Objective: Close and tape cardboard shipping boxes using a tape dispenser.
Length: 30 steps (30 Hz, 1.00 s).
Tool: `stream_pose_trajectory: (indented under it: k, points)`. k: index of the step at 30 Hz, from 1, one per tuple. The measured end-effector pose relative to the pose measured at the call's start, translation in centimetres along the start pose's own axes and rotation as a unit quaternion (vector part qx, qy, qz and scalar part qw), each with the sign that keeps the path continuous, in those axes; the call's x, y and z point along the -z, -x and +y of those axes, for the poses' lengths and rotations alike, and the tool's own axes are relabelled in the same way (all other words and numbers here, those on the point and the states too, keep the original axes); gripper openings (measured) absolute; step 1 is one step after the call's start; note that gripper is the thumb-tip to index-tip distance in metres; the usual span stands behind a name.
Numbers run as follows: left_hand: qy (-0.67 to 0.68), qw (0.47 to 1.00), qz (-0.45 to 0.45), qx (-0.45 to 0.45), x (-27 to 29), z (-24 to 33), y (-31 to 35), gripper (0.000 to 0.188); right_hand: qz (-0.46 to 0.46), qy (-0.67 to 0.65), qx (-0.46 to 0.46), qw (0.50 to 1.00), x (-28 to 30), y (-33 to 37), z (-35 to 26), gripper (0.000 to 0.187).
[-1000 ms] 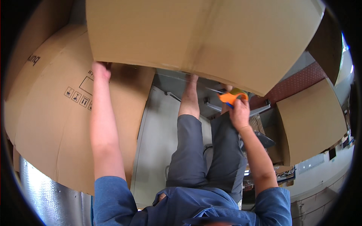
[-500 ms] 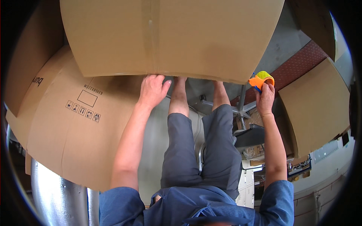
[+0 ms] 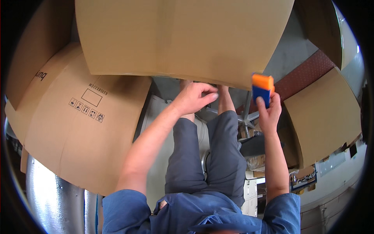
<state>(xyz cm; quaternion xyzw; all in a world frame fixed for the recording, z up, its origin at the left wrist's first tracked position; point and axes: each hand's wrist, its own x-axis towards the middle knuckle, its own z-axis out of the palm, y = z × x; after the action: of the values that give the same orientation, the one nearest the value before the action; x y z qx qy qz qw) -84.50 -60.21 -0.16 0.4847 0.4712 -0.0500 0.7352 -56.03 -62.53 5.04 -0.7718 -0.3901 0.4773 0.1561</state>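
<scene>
A large brown cardboard box [image 3: 198, 43] stands in front of me, a strip of tape down its middle and its near edge above my shins. My right hand [image 3: 270, 113] is closed on an orange and blue tape dispenser [image 3: 263, 84], held upright by the box's near right corner. My left hand [image 3: 194, 97] hovers just below the box's near edge, over my lower legs. Its fingers are loosely curved, with a gap to the thumb, and nothing shows in them. Whether it touches the box edge is hard to make out.
On the left leans a big flat carton [image 3: 74, 136] with printed symbols. An open carton [image 3: 323, 117] stands at the right beside a dark red mat [image 3: 307, 78]. A chair base [image 3: 246, 117] sits beyond my legs, and silver foil rolls [image 3: 54, 199] stand at lower left.
My left hand has left the box's near edge and moved right, toward the dispenser. My right hand has turned the dispenser upright, showing its blue side, and shifted slightly left.
</scene>
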Motion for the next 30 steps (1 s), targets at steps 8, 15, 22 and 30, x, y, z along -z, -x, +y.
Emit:
stream_pose_trajectory:
  k: [8, 15, 22, 30]
  points:
    - [0.613, 0.789, 0.024, -0.026, 1.1, 1.6, 2.4, 0.041, -0.326, -0.042, 0.038, 0.944, -2.8, 0.7, -6.5, 0.035]
    - [0.692, 0.707, 0.115, -0.092, 4.6, -0.3, 6.3, 0.02, -0.379, 0.0, 0.106, 0.919, -9.0, -1.3, -12.1, 0.039]
    - [0.509, 0.776, 0.359, -0.099, 9.1, -2.9, 9.2, 0.008, -0.397, 0.088, 0.169, 0.898, -15.4, -2.2, -17.7, 0.044]
    - [0.251, 0.639, 0.723, 0.071, 26.5, -19.8, 17.9, 0.019, -0.402, 0.193, 0.099, 0.89, -16.7, -2.7, -17.1, 0.036]
